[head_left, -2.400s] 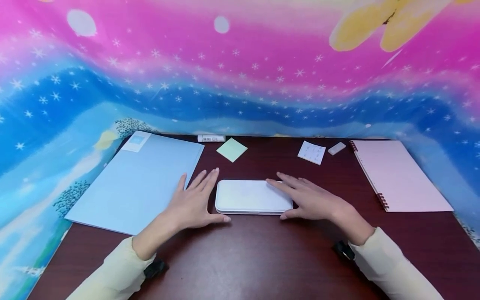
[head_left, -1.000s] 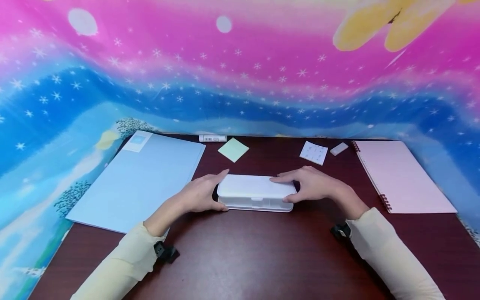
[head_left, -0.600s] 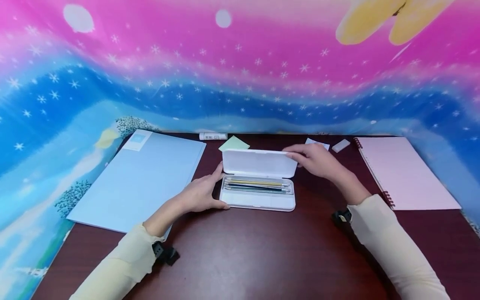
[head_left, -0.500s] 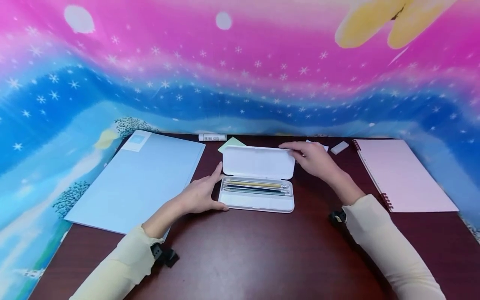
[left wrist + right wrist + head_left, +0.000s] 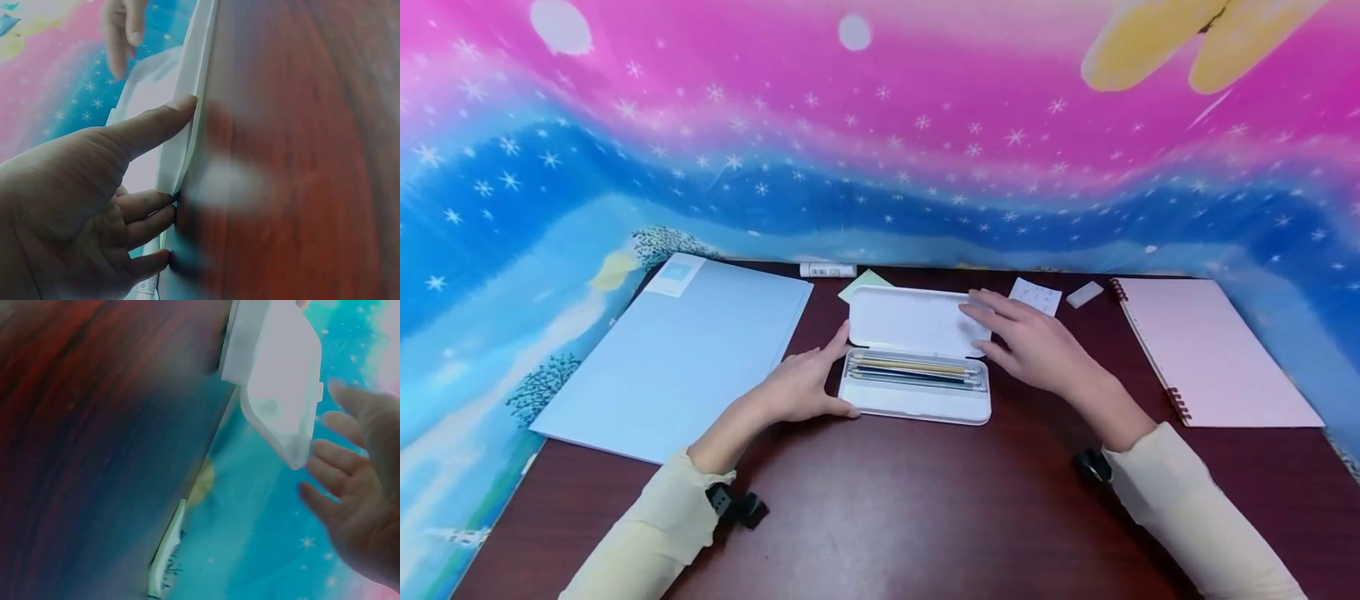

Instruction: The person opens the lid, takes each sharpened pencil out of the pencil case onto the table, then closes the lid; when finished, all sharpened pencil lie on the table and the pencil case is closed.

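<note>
A white pencil case [image 5: 917, 404] lies open in the middle of the dark table, its lid [image 5: 913, 321] folded back flat. Several pens [image 5: 913, 372] lie in its base. My left hand [image 5: 816, 382] grips the left end of the base, thumb along the front edge and index finger at the hinge side. In the left wrist view that left hand [image 5: 94, 187] has its thumb pressed on the case edge [image 5: 187, 119]. My right hand [image 5: 1018, 337] hovers with fingers spread over the lid's right end. The right wrist view shows the right hand [image 5: 356, 481] apart from the lid [image 5: 281, 381].
A light blue folder [image 5: 685, 350] lies to the left and a pink spiral notebook [image 5: 1210, 350] to the right. Along the back edge sit a white tube [image 5: 827, 269], a green sticky note [image 5: 859, 283], a small printed sheet [image 5: 1036, 295] and an eraser [image 5: 1085, 293]. A colourful cloth hangs behind.
My right hand lifted the lid, swung it back flat and let go; it now hovers over the lid's right end. My left hand has stayed on the case's left end.
</note>
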The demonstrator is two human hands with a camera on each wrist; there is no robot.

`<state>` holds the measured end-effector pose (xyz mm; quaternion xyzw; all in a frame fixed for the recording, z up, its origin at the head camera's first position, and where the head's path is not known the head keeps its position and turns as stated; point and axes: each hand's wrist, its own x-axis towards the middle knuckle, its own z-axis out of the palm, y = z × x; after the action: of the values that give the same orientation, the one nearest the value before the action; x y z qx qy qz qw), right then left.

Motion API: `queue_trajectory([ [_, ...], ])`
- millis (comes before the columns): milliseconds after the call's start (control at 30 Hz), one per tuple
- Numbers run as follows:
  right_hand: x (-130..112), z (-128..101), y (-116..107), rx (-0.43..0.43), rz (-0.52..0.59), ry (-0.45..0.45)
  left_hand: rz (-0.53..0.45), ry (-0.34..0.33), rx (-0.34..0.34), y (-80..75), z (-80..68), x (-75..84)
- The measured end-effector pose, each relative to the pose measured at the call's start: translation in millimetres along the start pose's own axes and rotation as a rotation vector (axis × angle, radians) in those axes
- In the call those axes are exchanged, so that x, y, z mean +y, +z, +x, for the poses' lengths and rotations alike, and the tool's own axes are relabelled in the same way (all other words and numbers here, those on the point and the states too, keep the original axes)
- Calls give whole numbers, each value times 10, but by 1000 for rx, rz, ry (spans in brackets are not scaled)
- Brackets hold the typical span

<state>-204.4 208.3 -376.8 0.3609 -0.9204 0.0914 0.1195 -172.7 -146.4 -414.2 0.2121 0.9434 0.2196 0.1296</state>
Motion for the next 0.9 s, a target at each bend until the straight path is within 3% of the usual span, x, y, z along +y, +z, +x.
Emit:
queue_trajectory([
  [100,25,9,26,-166,85,87,-1,-22,-9,-13,-12,11],
  [200,95,66,76,-270,190,157,12,-48,-30,-23,-26,34],
  [367,219,190,143,-360,331,215,25,-17,-36,-25,-16,71],
  [600,300,341,245,-489,397,246,35,3,-22,-29,-15,72],
  [700,304,361,238,-472,390,228,41,-3,-14,-23,-14,76],
  [900,192,254,104,-296,347,198,38,-16,-10,-6,-27,91],
])
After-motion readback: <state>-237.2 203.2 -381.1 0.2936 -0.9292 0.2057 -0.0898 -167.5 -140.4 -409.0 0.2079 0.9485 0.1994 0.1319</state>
